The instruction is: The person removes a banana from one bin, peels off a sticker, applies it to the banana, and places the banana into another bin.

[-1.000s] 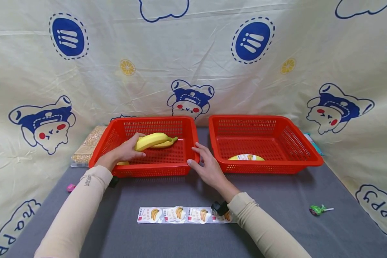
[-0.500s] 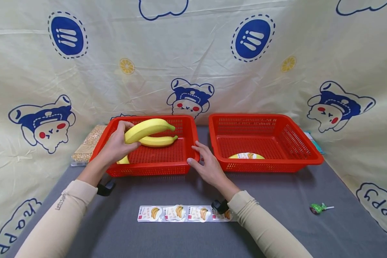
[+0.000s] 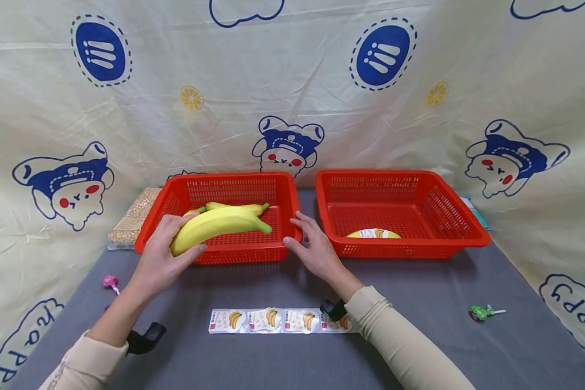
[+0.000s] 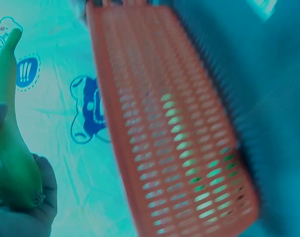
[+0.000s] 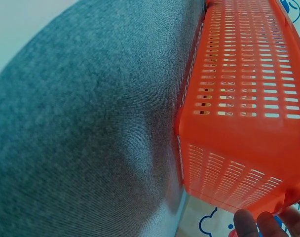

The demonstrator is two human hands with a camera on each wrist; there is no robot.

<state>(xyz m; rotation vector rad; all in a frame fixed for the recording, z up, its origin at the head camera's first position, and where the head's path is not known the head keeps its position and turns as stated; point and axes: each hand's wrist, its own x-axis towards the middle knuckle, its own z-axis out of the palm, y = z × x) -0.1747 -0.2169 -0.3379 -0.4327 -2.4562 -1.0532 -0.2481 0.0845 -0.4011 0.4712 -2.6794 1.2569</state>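
My left hand point(image 3: 163, 257) grips a yellow banana point(image 3: 219, 227) over the front rim of the left red basket point(image 3: 234, 257). The banana's green stem points right in the head view; in the left wrist view the same banana point(image 4: 7, 118) stands beside the basket wall point(image 4: 174, 133). More bananas point(image 3: 239, 208) lie inside that basket, partly covered by the held one. At the basket's front right corner rests my right hand point(image 3: 317, 249), thumb and fingers spread along the rim. Its fingertips point(image 5: 269, 224) show at the basket's end in the right wrist view.
To the right stands a second red basket point(image 3: 409, 251) with a labelled banana point(image 3: 372, 233) inside. A strip of banana stickers point(image 3: 268, 320) lies in front, partly under the right wrist. Lollipops lie at left point(image 3: 110, 281) and right point(image 3: 480, 312); a bag of kernels point(image 3: 134, 219) sits behind.
My left hand has lifted one banana out of the left basket and brought it toward me over the front rim. The right hand has stayed at the basket's corner.
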